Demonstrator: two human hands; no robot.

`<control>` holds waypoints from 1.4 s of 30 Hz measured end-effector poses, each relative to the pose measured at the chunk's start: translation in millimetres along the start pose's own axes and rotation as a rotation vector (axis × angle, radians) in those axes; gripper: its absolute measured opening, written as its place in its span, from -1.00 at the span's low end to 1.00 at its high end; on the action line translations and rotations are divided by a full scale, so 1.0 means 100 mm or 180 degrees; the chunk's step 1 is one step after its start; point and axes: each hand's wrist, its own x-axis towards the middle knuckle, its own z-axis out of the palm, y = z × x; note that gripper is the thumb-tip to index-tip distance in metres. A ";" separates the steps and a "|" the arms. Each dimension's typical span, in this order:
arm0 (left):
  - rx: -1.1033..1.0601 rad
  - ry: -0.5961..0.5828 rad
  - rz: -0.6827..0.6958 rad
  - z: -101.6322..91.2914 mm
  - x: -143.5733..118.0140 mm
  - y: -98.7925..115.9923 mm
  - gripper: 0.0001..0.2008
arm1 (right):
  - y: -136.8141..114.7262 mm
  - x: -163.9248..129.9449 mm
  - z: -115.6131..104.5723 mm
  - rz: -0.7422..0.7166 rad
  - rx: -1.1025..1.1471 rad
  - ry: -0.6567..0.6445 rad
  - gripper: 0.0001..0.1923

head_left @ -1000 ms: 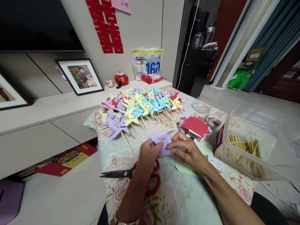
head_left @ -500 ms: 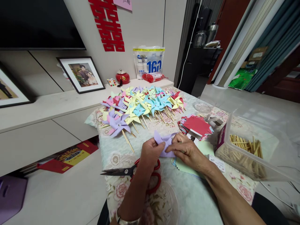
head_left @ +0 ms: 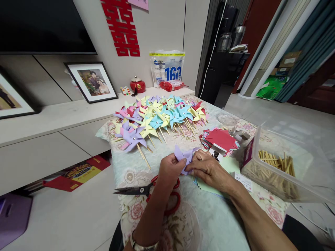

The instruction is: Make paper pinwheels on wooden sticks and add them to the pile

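My left hand (head_left: 170, 170) and my right hand (head_left: 209, 169) both pinch a piece of purple paper (head_left: 183, 156), partly folded, just above the flowered tablecloth (head_left: 214, 223). Its corners bend inward under my fingers. Red-handled scissors (head_left: 149, 191) lie on the cloth under my left wrist, blades pointing left. A stack of pale green paper squares (head_left: 206, 186) lies beneath my right hand.
Many finished paper pinwheels on sticks (head_left: 157, 118) cover the far part of the table. A pile of red paper squares (head_left: 220, 139) sits to the right of them. A clear plastic box of wooden sticks (head_left: 277, 167) stands at the right. A low cabinet with framed photos (head_left: 90, 82) runs along the left.
My hands have drawn closer together on the purple paper, folding more of it inward. The view shifted slightly; nothing else on the table moved.
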 end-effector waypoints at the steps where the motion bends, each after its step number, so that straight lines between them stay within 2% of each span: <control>1: -0.0048 0.0017 0.0017 0.00 -0.01 0.01 -0.82 | 0.00 0.00 0.00 0.0039 0.0115 0.0051 -0.79; 8: -0.0205 0.0031 -0.0031 0.01 -0.02 0.05 -0.79 | -0.01 0.02 -0.02 0.0502 0.0856 0.0271 -0.83; 14: -0.0189 0.0002 -0.0039 0.01 -0.02 0.02 -0.81 | -0.06 0.03 -0.03 0.0764 0.1046 0.0288 -0.83; 25: -0.0353 0.0076 -0.0083 -0.02 -0.03 0.01 -0.71 | 0.04 -0.01 -0.07 0.0489 0.1172 0.0176 -0.80; 31: -0.0520 0.0074 -0.0069 -0.02 -0.04 0.02 -0.72 | 0.07 -0.02 -0.06 0.0327 0.1143 0.0285 -0.80; 38: -0.0444 -0.0011 -0.0124 -0.02 -0.03 -0.01 -0.70 | 0.06 -0.02 -0.04 0.0331 0.1152 0.0344 -0.87; 42: -0.0265 -0.0042 -0.0077 -0.02 -0.03 -0.03 -0.69 | 0.00 0.00 -0.05 0.0524 0.1078 0.0286 -0.91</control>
